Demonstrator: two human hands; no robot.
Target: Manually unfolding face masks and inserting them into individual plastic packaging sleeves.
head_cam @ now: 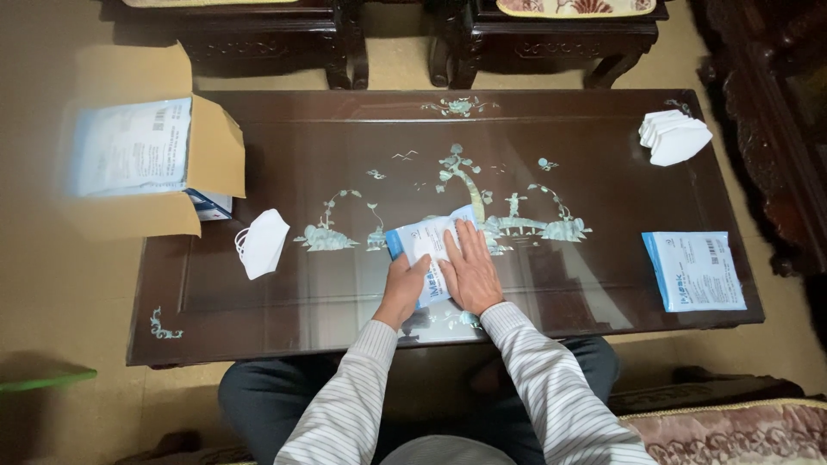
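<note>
A white and blue mask pouch (pixel 422 244) lies flat on the dark inlaid table (pixel 345 129) in front of me. My right hand (pixel 471 268) presses flat on the pouch with its fingers spread. My left hand (pixel 403 288) grips the pouch's near left edge, thumb on top. A loose white folded mask (pixel 263 243) lies to the left of my hands. Both sleeves are striped.
An open cardboard box (pixel 151 159) with more pouches stands at the table's left end. A stack of white masks (pixel 674 136) sits at the far right corner, another flat pouch (pixel 694 269) at the near right. Dark wooden chairs (pixel 551 34) stand beyond the table.
</note>
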